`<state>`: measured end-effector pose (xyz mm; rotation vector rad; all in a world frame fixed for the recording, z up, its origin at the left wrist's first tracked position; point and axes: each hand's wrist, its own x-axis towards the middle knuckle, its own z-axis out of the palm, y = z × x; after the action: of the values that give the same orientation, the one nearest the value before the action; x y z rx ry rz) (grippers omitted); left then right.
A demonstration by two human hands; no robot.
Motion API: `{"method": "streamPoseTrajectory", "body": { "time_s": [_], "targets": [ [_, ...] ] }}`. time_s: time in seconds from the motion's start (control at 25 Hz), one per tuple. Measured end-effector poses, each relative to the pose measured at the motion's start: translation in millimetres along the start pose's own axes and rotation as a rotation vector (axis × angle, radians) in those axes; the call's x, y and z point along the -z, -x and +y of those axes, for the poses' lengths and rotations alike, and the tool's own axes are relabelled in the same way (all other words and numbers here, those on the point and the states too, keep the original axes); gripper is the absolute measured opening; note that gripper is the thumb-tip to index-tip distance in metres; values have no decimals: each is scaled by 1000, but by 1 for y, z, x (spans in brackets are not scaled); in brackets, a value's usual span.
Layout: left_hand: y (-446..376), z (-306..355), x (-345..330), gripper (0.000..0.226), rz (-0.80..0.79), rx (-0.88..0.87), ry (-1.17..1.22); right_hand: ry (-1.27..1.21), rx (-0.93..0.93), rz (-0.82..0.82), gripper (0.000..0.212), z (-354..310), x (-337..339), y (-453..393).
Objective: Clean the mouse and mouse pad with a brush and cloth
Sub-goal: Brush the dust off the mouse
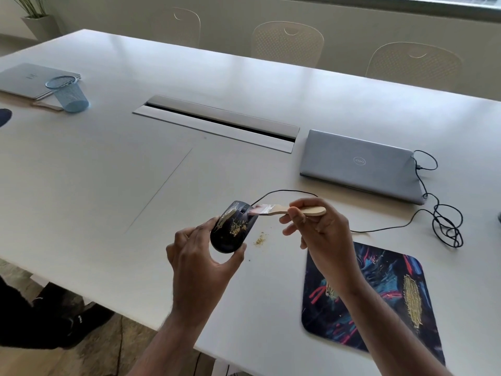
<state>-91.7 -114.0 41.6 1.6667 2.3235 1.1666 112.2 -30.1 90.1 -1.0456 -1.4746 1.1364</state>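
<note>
A white table (108, 169) carries a closed grey laptop (360, 165) at two o'clock, its black cable (444, 226) coiled beside it, a patterned mouse pad (379, 297) at four o'clock, yellowish crumbs (260, 239) near centre, and another laptop (29, 78) and a blue mesh cup (69, 93) at ten o'clock.

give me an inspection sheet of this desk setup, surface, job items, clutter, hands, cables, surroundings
surface: white table with a metal cable hatch; small pile of yellowish crumbs beside the mouse
job's things: black mouse lifted off the table, crumbs stuck on top; brush bristles at its front end; mouse pad flat, streak of crumbs on its right side; cloth: nothing seen
clutter: closed grey laptop; second laptop; blue mesh cup
hands: left hand holds the mouse; right hand pinches the brush handle
cables: black mouse cable coiled loosely by the laptop
surroundings: three chairs, potted plant
</note>
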Motion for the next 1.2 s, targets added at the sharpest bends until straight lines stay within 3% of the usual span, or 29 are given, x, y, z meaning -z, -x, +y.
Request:
{"method": "streamPoseTrajectory", "body": {
  "time_s": [0.16,0.76,0.96,1.2],
  "targets": [
    [0,2,0,69,7,-6,6,-86,16,-5,19,-3,-5,2],
    [4,2,4,70,6,10,21,-9,-6,37,15,-7,-8,5],
    [4,2,2,72,-5,13,-7,-33,103,-99,15,-24,-8,16],
    [2,2,1,72,6,-2,-23,110,131,-180,12,-16,-9,17]
  ]
}}
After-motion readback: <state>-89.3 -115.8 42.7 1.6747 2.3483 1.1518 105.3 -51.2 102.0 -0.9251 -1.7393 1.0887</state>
